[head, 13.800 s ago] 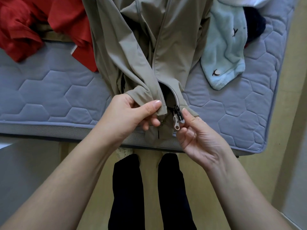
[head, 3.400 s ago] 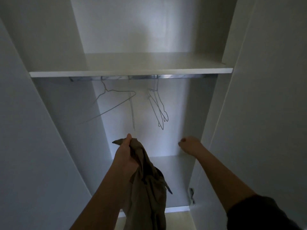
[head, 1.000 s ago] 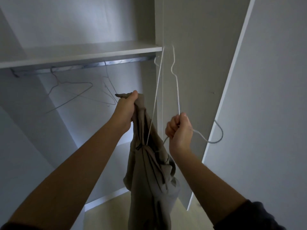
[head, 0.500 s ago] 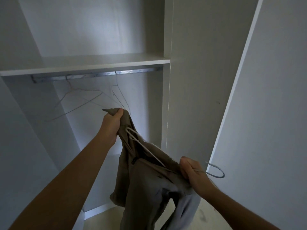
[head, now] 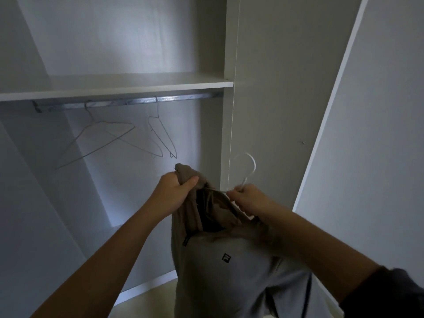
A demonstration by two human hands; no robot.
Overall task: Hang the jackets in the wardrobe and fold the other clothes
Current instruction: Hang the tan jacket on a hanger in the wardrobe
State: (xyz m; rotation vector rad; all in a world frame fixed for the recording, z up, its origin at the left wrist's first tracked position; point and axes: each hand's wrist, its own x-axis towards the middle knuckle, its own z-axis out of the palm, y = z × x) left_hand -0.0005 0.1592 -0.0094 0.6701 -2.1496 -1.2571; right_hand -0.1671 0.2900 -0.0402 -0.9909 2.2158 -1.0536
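Beige jacket point(head: 229, 260) held up near, before open wardrobe point(head: 229, 125); not yet on rail point(head: 128, 102). Left hand point(head: 176, 193) clenched on collar, right hand point(head: 247, 200) gripping white hanger point(head: 249, 166), wire partly inside. Remaining, likely: seat shoulders, hook up, fold other clothes.

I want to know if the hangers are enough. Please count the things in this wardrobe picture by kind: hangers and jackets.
wire hangers on the rail: 2
white hanger in the right hand: 1
beige jacket, held by the left hand: 1
total: 4
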